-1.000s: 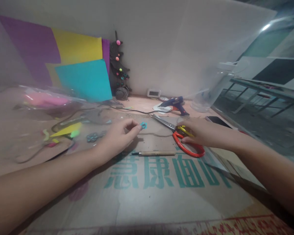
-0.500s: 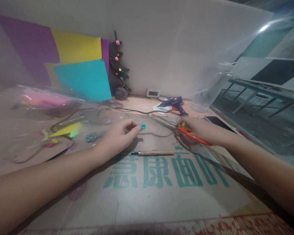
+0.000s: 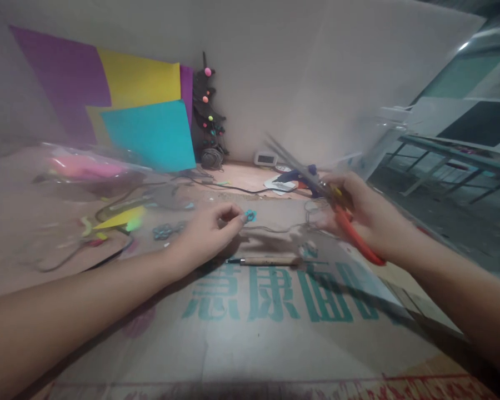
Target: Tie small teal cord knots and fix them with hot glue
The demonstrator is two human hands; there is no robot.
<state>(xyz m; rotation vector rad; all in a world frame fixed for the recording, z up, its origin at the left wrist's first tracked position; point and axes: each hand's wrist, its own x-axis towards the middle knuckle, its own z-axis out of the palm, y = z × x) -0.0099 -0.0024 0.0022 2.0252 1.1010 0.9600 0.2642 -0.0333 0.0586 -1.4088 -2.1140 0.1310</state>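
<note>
Our left hand (image 3: 204,232) pinches a small blue flower (image 3: 251,215) between thumb and fingertips; our right hand (image 3: 369,216) grips red-handled scissors (image 3: 353,233) firmly

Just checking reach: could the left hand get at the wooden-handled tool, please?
Probably yes: the wooden-handled tool lies close by, uncovered, though the left hand holds a small turquoise flower.

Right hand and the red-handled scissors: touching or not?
Touching. The head view shows it: the right hand grips the red-handled scissors at the handle end, with the blades sticking out past its fingers.
</note>
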